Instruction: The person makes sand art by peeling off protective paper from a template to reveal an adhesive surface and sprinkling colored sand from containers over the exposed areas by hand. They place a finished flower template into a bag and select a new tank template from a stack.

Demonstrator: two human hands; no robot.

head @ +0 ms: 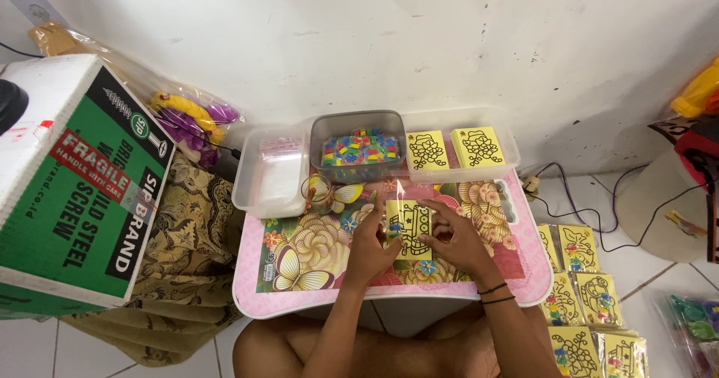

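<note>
Left of the small pink flower-patterned bench (299,299) stands a green and white cardboard box (75,191). At the bench's middle your left hand (368,247) and right hand (457,243) both pinch a yellow picture card in a clear sleeve (408,228), fingers curled on its edges, wrists resting low. Right of the bench, finished sleeved yellow cards (588,303) lie stacked on the floor; more unsleeved yellow cards (453,148) wait in the clear tray behind.
</note>
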